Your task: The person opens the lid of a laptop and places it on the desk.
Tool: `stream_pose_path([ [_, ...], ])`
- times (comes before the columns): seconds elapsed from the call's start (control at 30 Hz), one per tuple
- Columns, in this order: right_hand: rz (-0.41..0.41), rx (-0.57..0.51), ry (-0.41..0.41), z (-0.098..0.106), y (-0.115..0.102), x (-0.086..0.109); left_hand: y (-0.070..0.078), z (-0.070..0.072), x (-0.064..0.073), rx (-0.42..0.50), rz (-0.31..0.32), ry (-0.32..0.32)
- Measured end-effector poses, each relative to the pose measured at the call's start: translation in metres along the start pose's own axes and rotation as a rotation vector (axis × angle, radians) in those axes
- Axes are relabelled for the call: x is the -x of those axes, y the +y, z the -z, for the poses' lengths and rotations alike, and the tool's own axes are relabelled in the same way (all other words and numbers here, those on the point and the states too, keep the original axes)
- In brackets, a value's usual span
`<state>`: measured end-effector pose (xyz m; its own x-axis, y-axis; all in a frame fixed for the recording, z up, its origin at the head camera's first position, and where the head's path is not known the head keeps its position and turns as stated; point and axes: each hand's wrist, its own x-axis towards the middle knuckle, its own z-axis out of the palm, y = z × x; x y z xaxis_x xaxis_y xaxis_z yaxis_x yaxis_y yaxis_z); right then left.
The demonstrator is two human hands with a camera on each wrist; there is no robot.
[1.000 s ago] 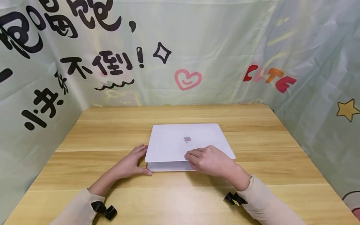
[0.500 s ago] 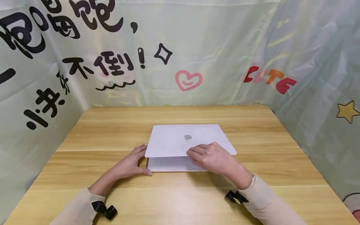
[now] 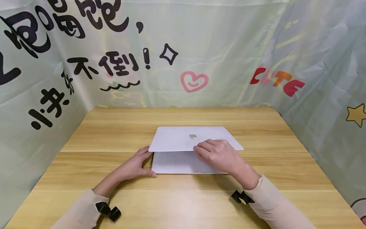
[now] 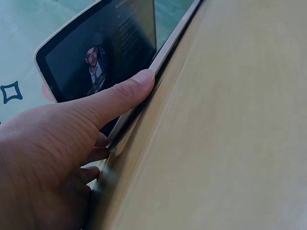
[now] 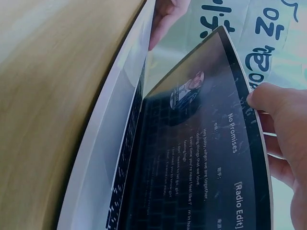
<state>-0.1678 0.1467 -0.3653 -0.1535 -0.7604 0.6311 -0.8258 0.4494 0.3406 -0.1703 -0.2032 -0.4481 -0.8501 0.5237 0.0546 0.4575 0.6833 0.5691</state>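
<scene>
A silver laptop with an apple logo lies on the wooden table, its lid tilted partway up from the base. My right hand pinches the lid's front edge, thumb on the screen side and fingers over the outside. In the right wrist view the lit screen shows song lyrics and a small portrait, above the dark keyboard. My left hand grips the base at its front left corner, thumb at the front edge and fingers along the left side.
The wooden table extends around the laptop. A pale printed cloth with lettering, a heart and a star hangs behind and at both sides. Black wrist cameras are strapped over beige sleeves.
My right hand has raised the lid's front edge, moving up and away, and the gap over the base is wider. My left hand has stayed at the base corner.
</scene>
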Motion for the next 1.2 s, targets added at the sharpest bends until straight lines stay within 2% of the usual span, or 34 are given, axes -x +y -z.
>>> stream_pose_path([
  [0.1, -0.026, 0.010, 0.047, -0.002, 0.001, -0.001, 0.001, 0.000, 0.000, -0.006, 0.020, -0.007],
  [0.33, -0.109, 0.090, 0.200, -0.009, 0.001, -0.005, 0.001, 0.001, 0.000, -0.021, 0.020, -0.023],
  [0.53, -0.178, 0.150, 0.275, -0.012, 0.000, -0.013, 0.000, 0.000, 0.000, -0.017, 0.033, -0.028],
  [0.77, -0.273, 0.189, 0.282, -0.016, 0.002, -0.021, 0.000, 0.000, 0.000, -0.015, 0.032, -0.027],
  [1.2, -0.398, 0.189, 0.219, -0.017, 0.011, -0.033, -0.001, 0.000, 0.000, -0.007, 0.015, -0.015],
])
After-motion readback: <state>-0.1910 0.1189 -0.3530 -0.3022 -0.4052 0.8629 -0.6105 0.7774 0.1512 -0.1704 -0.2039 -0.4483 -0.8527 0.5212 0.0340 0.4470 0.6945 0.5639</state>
